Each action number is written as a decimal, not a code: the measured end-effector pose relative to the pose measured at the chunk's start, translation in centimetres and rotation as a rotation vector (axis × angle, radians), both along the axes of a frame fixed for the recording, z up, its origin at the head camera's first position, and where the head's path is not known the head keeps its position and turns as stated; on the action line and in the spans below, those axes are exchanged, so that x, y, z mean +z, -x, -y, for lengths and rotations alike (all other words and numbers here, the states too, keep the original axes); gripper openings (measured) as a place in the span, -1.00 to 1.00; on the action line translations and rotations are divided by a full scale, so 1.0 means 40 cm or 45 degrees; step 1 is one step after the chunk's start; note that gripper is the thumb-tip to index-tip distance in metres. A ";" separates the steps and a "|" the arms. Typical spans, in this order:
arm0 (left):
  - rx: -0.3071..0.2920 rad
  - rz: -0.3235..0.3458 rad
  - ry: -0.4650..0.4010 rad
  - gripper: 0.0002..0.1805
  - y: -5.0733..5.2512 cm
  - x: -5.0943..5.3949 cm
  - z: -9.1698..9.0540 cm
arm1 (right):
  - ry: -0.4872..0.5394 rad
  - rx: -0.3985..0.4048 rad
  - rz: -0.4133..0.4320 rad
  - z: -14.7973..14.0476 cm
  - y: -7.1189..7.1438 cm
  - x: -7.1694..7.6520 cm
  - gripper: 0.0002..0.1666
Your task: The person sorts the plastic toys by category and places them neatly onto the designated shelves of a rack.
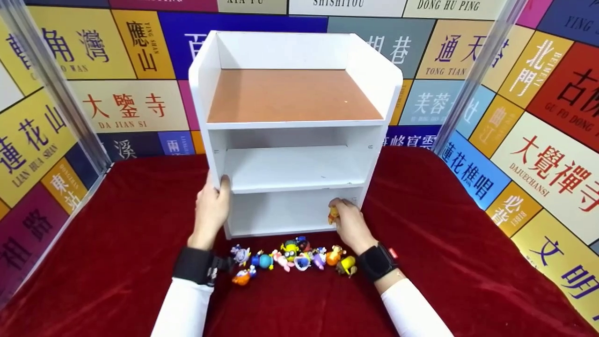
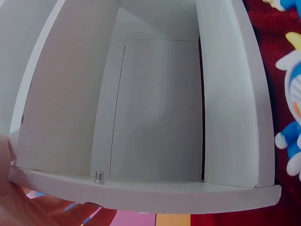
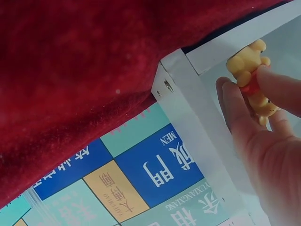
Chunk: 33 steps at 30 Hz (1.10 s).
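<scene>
A small yellow bear figurine in a red shirt (image 3: 251, 77) is pinched between the thumb and fingers of my right hand (image 1: 352, 223), at the right end of the bottom compartment. The white shelf unit (image 1: 299, 182) stands upright, with a brown top board (image 1: 295, 96). My left hand (image 1: 211, 208) grips its left side panel, thumb on the front edge and fingers around the outside. In the left wrist view the panel's edge (image 2: 141, 193) crosses in front of the fingers.
Several small cartoon figurines (image 1: 290, 252) lie in a loose row on the dark red cloth (image 1: 299, 309) before the shelf. An orange and white one (image 1: 241, 277) lies nearer. Panels with colourful printed signs (image 1: 126, 105) stand behind and at both sides.
</scene>
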State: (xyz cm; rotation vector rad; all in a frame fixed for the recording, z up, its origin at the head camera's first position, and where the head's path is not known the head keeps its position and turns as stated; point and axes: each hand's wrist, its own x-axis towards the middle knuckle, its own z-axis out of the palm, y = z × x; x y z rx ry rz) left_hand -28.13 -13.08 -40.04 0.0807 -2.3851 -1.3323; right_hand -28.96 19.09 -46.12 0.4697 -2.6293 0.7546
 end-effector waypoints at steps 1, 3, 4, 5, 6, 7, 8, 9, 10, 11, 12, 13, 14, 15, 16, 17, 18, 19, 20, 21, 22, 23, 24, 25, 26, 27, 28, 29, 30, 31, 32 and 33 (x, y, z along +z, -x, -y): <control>-0.001 0.000 -0.004 -0.54 0.000 0.000 0.000 | -0.001 -0.001 0.001 0.000 0.000 0.000 -0.64; -0.002 0.001 -0.007 -0.51 0.000 0.000 0.000 | -0.006 -0.004 0.001 0.001 0.002 -0.001 -0.65; -0.004 0.002 -0.009 -0.50 -0.001 0.000 0.000 | -0.006 -0.004 0.000 0.001 0.002 -0.001 -0.64; -0.006 0.001 -0.012 -0.49 -0.001 0.001 0.000 | -0.010 -0.008 -0.001 0.001 0.003 -0.001 -0.64; -0.007 0.001 -0.015 -0.48 -0.001 0.002 -0.001 | -0.014 -0.014 -0.003 0.001 0.003 -0.001 -0.64; -0.010 0.000 -0.014 -0.49 -0.001 0.002 -0.001 | -0.018 -0.019 0.003 0.002 0.003 -0.001 -0.63; -0.012 -0.001 -0.013 -0.49 -0.001 0.002 -0.001 | -0.023 -0.022 0.002 0.002 0.003 -0.001 -0.62; -0.013 -0.003 -0.012 -0.50 0.000 0.001 -0.001 | -0.029 -0.023 0.000 0.002 0.003 -0.002 -0.62; -0.009 -0.005 -0.006 -0.51 -0.001 0.002 -0.001 | -0.038 -0.027 -0.006 0.002 0.003 -0.003 -0.61; -0.006 -0.007 0.000 -0.53 -0.001 0.002 -0.001 | -0.048 -0.030 -0.011 0.001 0.003 -0.004 -0.60; -0.004 -0.007 0.004 -0.54 0.000 0.001 -0.001 | -0.056 -0.031 -0.012 0.001 0.002 -0.004 -0.59; -0.003 -0.007 0.006 -0.54 0.000 0.000 -0.001 | -0.062 -0.031 -0.018 0.001 0.002 -0.004 -0.58; -0.003 -0.007 0.006 -0.55 0.000 0.000 -0.001 | -0.068 -0.030 -0.022 0.001 0.001 -0.005 -0.57; -0.002 -0.006 0.008 -0.55 0.000 0.000 -0.001 | -0.071 -0.030 -0.024 0.001 0.001 -0.005 -0.57; -0.001 -0.005 0.010 -0.56 0.000 0.000 -0.001 | -0.076 -0.032 -0.030 0.001 0.000 -0.005 -0.56; 0.000 -0.003 0.006 -0.55 0.000 0.000 -0.001 | -0.074 -0.031 -0.028 0.001 -0.001 -0.005 -0.56; 0.002 -0.001 0.006 -0.54 0.000 -0.001 -0.001 | -0.072 -0.031 -0.024 0.001 -0.001 -0.005 -0.55; 0.003 0.001 0.006 -0.54 -0.001 0.000 -0.001 | -0.073 -0.030 -0.029 0.001 -0.001 -0.005 -0.55; 0.002 0.004 0.006 -0.55 -0.001 0.000 0.000 | -0.071 -0.031 -0.026 0.001 -0.002 -0.005 -0.55; 0.000 0.006 0.006 -0.55 -0.001 0.000 0.000 | -0.071 -0.030 -0.027 0.002 -0.002 -0.005 -0.55; -0.001 0.008 0.004 -0.55 -0.001 0.000 0.000 | -0.074 -0.030 -0.035 0.002 -0.003 -0.005 -0.55; -0.002 0.011 0.002 -0.54 -0.002 0.000 0.001 | -0.077 -0.030 -0.034 0.003 -0.003 -0.005 -0.53; -0.002 0.011 0.003 -0.53 -0.002 0.000 0.001 | -0.084 -0.032 -0.038 0.003 -0.004 -0.005 -0.51; -0.004 0.011 0.003 -0.53 -0.002 0.000 0.001 | -0.092 -0.033 -0.043 0.004 -0.005 -0.005 -0.48; -0.004 0.010 0.002 -0.52 -0.003 0.000 0.002 | -0.102 -0.034 -0.048 0.005 -0.006 -0.004 -0.44; -0.003 0.009 0.003 -0.51 -0.003 0.000 0.002 | -0.117 -0.035 -0.057 0.006 -0.007 -0.004 -0.41; -0.001 0.008 0.001 -0.50 -0.003 0.000 0.002 | -0.135 -0.039 -0.064 0.006 -0.010 -0.001 -0.37; 0.001 0.005 0.004 -0.50 -0.004 0.000 0.002 | -0.152 -0.043 -0.064 0.007 -0.013 0.003 -0.33; 0.001 0.001 0.006 -0.50 -0.004 0.000 0.002 | -0.169 -0.048 -0.068 0.007 -0.016 0.008 -0.30; 0.000 0.000 0.006 -0.50 -0.003 0.000 0.002 | -0.185 -0.056 -0.062 0.008 -0.020 0.016 -0.27; 0.001 0.001 0.006 -0.50 -0.003 -0.001 0.003 | -0.199 -0.066 -0.053 0.009 -0.026 0.026 -0.25; 0.001 0.000 0.008 -0.50 -0.003 -0.002 0.003 | -0.212 -0.076 -0.030 0.010 -0.031 0.038 -0.22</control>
